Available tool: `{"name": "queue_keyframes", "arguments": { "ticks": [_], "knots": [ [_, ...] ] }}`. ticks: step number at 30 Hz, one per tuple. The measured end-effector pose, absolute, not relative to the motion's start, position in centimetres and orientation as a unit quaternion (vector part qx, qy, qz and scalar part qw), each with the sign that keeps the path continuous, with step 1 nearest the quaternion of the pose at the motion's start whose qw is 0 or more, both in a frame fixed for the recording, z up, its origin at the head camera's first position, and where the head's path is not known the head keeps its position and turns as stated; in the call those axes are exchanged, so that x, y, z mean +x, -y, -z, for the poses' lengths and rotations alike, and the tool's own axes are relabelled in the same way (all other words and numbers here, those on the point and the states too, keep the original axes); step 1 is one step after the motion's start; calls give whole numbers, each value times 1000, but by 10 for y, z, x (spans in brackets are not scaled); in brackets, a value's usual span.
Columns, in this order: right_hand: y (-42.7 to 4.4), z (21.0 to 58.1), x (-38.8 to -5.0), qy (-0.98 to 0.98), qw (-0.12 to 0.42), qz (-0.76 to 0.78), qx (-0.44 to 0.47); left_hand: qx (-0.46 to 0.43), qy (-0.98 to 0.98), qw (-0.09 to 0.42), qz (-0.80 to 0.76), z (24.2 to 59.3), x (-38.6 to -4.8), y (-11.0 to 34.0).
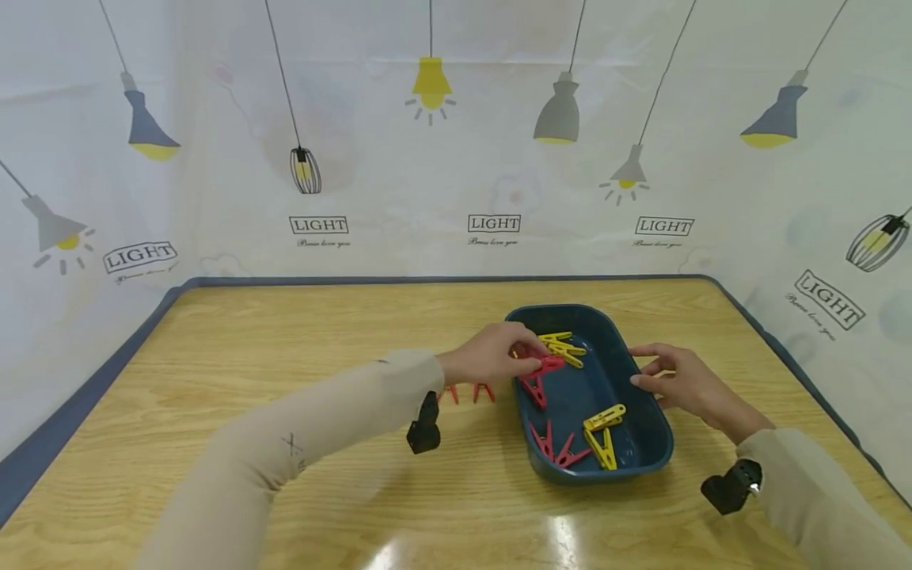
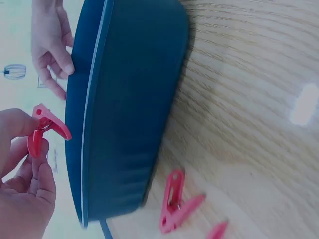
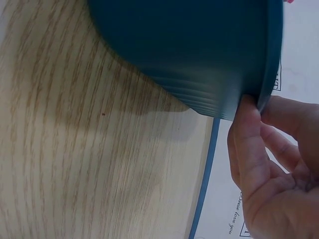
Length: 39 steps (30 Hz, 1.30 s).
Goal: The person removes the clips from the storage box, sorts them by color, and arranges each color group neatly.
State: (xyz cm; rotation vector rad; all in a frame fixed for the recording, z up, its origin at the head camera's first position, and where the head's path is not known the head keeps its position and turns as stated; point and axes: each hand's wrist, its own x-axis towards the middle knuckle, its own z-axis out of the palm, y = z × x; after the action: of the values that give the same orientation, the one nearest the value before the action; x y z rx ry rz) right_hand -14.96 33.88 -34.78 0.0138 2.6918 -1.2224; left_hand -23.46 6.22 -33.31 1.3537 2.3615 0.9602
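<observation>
My left hand (image 1: 495, 352) pinches a red clothespin (image 2: 47, 129) between thumb and fingers, over the left side of a dark blue plastic basin (image 1: 570, 439). The basin's right rim is held lightly by my right hand (image 1: 680, 384), its fingertips and thumb at the edge in the right wrist view. Inside the basin lie yellow clothespins (image 1: 604, 435) near the front and more yellow ones (image 1: 566, 348) at the back. Red clothespins (image 1: 559, 447) lie along its left side, partly hidden by my left hand at the back.
On the wooden table (image 1: 285, 332), left of the basin, lie red clothespins (image 2: 177, 204), partly hidden behind my left forearm in the head view. A white cloth backdrop (image 1: 399, 158) printed with lamps encloses the table's back and sides.
</observation>
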Motion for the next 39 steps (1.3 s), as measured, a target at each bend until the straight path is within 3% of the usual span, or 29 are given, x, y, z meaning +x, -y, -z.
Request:
{"name": "queue_keyframes", "arguments": {
  "ticks": [17, 30, 39],
  "knots": [
    [-337, 348, -152, -907, 96, 411, 7, 324, -853, 79, -401, 337, -239, 21],
    [-338, 349, -150, -906, 98, 412, 15, 245, -870, 83, -420, 375, -240, 63],
    [-339, 350, -152, -905, 99, 413, 11, 179, -888, 83, -415, 394, -235, 69]
  ]
}}
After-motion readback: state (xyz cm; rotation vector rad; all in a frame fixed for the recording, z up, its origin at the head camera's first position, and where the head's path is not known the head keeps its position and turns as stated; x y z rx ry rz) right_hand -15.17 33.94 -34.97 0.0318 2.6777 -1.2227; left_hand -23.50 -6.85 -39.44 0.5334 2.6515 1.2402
